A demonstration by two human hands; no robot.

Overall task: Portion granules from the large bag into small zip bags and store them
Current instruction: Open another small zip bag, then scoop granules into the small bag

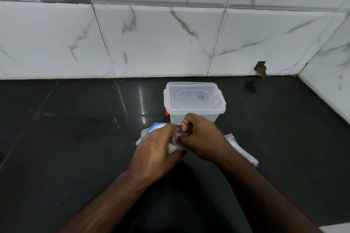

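Left hand (154, 146): closed on the zip bag (175, 143), gripping its left side.
Right hand (201, 138): closed, fingers pinching the bag's top edge.
Zip bag: held between both hands above the bench (75, 138); white granules visible inside.
Large bag (151, 128): under the left hand, mostly hidden.
Tub (194, 100): clear, lidded, just behind the hands.
Flat packet (242, 149): on the bench, beneath the right wrist.
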